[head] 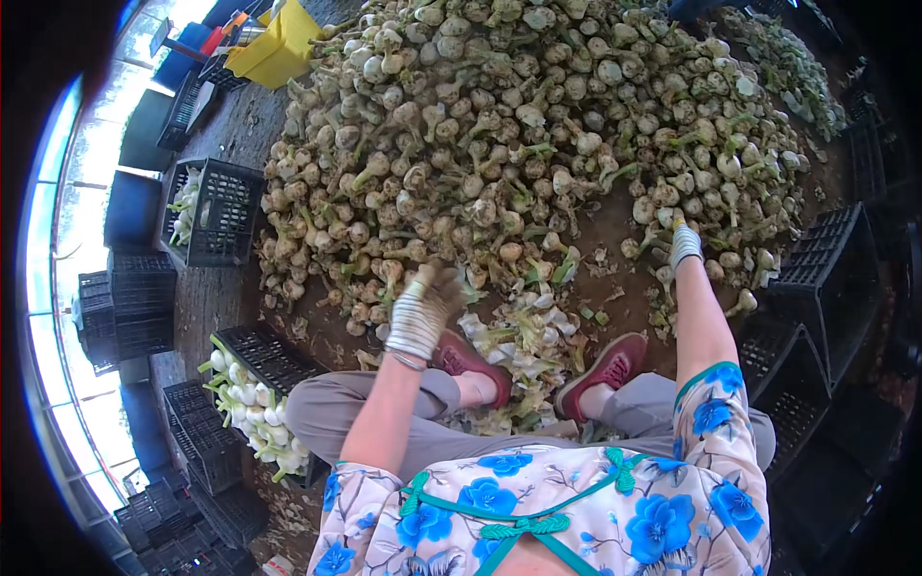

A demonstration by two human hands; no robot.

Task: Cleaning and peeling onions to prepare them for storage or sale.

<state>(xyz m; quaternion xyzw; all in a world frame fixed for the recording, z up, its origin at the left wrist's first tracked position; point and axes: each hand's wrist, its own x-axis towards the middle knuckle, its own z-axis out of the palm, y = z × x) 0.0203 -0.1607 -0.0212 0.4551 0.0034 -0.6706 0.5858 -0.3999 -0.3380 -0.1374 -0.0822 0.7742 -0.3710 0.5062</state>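
A large heap of soil-stained garlic bulbs (pixel 461 137) with cut stems spreads over the floor before me. My left hand (pixel 426 306), in a striped work glove, hovers at the heap's near edge above my left shoe. Its fingers are blurred, and I cannot see whether anything is in them. Gloved as well, my right hand (pixel 681 243) reaches among bulbs at the heap's right side. Something small and yellow shows at its fingers, which are mostly hidden. Peeled skins and leaf scraps (pixel 533 338) lie between my shoes.
Beside my left knee, a black plastic crate (pixel 270 360) holds clean white garlic (pixel 252 407). Another crate with trimmed garlic (pixel 223 212) stands farther up on the left. A yellow container (pixel 277 47) is at the far left. Black crates (pixel 821 266) stand close on my right.
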